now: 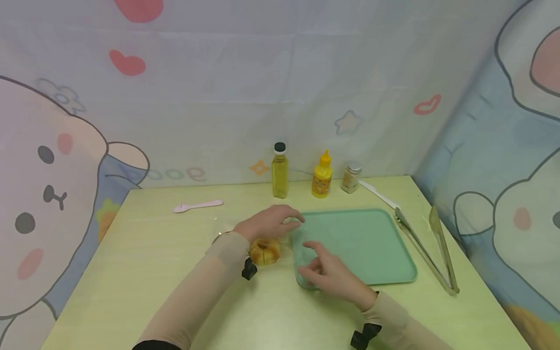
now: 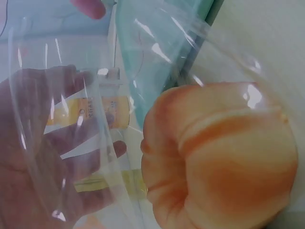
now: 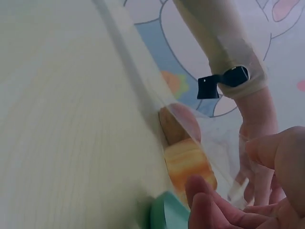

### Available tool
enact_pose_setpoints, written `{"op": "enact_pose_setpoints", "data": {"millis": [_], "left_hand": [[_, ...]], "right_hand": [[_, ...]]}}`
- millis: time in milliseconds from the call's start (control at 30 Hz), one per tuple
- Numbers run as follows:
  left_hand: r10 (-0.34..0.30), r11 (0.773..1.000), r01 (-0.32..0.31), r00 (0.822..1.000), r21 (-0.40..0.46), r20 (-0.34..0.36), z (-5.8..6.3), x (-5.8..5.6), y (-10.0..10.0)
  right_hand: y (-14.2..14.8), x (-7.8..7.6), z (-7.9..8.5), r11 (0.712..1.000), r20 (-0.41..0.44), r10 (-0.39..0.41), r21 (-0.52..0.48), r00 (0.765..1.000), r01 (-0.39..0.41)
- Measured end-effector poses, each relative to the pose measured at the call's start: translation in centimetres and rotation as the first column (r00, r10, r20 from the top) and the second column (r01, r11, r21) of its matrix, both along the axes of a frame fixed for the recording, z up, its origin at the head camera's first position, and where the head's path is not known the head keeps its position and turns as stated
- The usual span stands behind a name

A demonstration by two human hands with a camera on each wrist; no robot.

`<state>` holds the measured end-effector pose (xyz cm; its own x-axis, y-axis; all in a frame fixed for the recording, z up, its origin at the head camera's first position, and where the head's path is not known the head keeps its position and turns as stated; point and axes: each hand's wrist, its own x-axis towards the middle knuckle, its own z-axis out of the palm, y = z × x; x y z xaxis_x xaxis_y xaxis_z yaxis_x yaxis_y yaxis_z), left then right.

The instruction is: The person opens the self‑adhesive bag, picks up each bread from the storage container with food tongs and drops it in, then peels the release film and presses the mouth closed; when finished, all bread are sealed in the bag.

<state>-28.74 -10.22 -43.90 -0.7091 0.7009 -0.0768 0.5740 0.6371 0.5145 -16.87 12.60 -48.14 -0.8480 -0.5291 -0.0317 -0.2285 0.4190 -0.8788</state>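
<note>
A golden-brown bread roll (image 1: 264,252) lies left of the green tray (image 1: 350,245), under my left wrist. Clear plastic film (image 2: 205,36), like a loose bag, spreads around the bread roll (image 2: 228,157) and in front of my left hand. My left hand (image 1: 273,221) reaches over the tray's left edge; its fingers are spread in the left wrist view. My right hand (image 1: 332,274) hovers over the tray's front left corner, index finger extended and the others loosely bent, with a gap to the thumb. A brown rounded piece (image 3: 180,125) shows beside the roll (image 3: 188,167) behind the film.
At the back stand an oil bottle (image 1: 280,172), a yellow squeeze bottle (image 1: 322,177) and a small shaker jar (image 1: 351,179). Metal tongs (image 1: 422,245) lie right of the tray, near a white utensil (image 1: 378,193). A pink utensil (image 1: 198,206) lies at the back left.
</note>
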Motion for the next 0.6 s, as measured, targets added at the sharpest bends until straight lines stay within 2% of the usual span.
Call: {"op": "enact_pose_setpoints", "data": {"millis": [133, 200, 400, 600], "left_hand": [[-0.006, 0.999, 0.006, 1.0, -0.044, -0.007, 0.0, -0.1, 0.4], [-0.008, 0.997, 0.007, 1.0, -0.071, -0.009, 0.0, -0.2, 0.6], [0.018, 0.992, -0.019, 1.0, -0.124, -0.007, 0.0, -0.1, 1.1], [0.004, 0.997, -0.004, 1.0, -0.079, 0.006, 0.0, -0.3, 0.9]], "right_hand": [[-0.9, -0.1, -0.1, 0.997, 0.181, 0.01, -0.074, 0.983, 0.003], [-1.3, -0.3, -0.3, 0.994, 0.237, 0.011, -0.109, 0.971, 0.015], [-2.4, -0.4, -0.8, 0.98, 0.311, 0.003, -0.189, 0.951, 0.059], [-3.1, -0.4, -0.8, 0.974, 0.325, -0.042, -0.197, 0.945, 0.111]]}}
